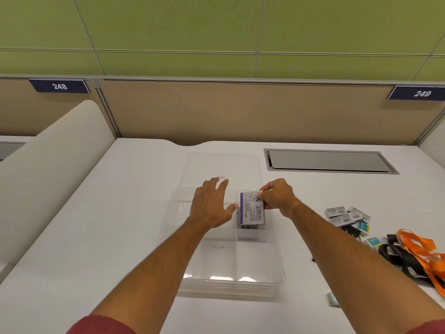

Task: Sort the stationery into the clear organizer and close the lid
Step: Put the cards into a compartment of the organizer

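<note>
Right of organizer [277,280]: staple boxes [346,214], lanyards [419,251].

Bright, even light from overhead fills the scene, and the white desk [134,213] shows only faint, soft shadows under the forearms. Small white glints sit on the near wall of the clear organizer [231,278], whose edges are otherwise hard to trace against the desk. The wide lens bends the partition's top line and stretches the corners. The picture is slightly soft; print on the small boxes is barely legible.
</note>
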Available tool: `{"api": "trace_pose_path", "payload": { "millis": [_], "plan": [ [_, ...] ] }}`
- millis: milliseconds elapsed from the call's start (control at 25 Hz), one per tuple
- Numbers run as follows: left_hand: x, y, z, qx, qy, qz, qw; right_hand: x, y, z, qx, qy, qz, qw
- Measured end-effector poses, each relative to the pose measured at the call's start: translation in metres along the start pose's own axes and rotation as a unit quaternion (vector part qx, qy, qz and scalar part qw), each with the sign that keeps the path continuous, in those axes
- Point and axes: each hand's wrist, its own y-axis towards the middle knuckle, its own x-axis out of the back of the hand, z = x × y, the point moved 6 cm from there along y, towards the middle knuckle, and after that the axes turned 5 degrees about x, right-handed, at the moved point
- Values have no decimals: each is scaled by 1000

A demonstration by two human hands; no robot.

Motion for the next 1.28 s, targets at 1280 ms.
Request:
{"api": "trace_pose_path", "payload": {
  "millis": [1280],
  "plan": [
    [-36,-34,-90,-87,48,22,995,60,-94,-35,203,-246,-79,944]
  ]
}}
